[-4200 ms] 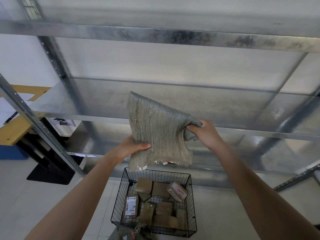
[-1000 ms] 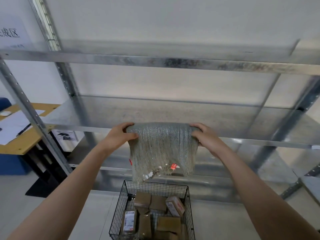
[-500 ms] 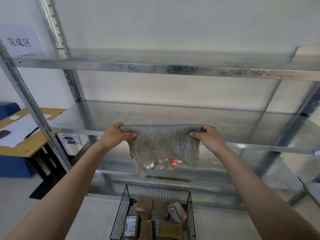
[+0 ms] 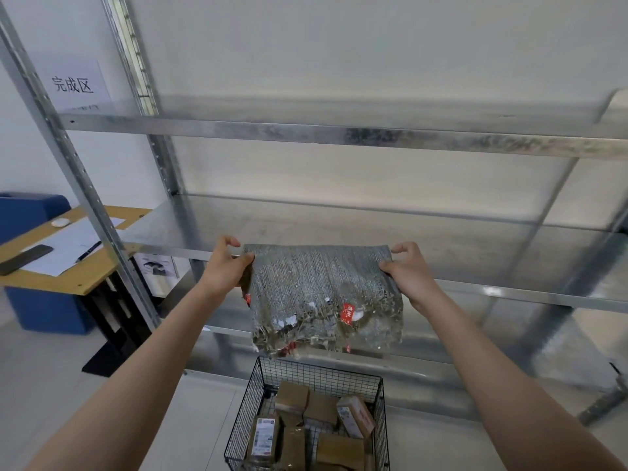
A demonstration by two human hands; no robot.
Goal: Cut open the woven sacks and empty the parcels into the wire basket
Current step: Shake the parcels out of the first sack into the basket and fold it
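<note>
- In front of the metal rack, the grey woven sack (image 4: 323, 294) is held up flat by its two upper corners, above the wire basket (image 4: 316, 375) on the floor.
- The left hand (image 4: 224, 270) pinches the sack's top left corner under the thumb. The other fingers are curled above the edge, and I can't tell whether they touch the cloth.
- The right hand (image 4: 413, 277) has its thumb pressed on the sack's front at the top right corner. Its fingers are bent over the edge, and their tips are out of sight behind the sack.
- The sack's top edge lies over the middle shelf (image 4: 458, 246). Whether it rests on the metal or hangs just clear, I cannot say.
- The frayed bottom edge hangs in front of the shelf's lip and hides the rack behind it.
- A red tag (image 4: 348, 313) on the sack has print too small to read.
- The basket is cut off at the bottom of the view. The brown parcels (image 4: 292, 397) inside show only in part, and their labels are illegible.
- To the left is a desk (image 4: 85, 266) with a dark phone (image 4: 25, 254) and a pen (image 4: 89, 247), and a paper sign (image 4: 73, 85) whose lower line is blurred.
- Half a second ago both fists were closed tightly round the top edge. Now the fingers have loosened and lifted.
- The sack sits further in over the shelf than it did then.
- Four seconds ago it was tilted, mouth down, over the basket.
</note>
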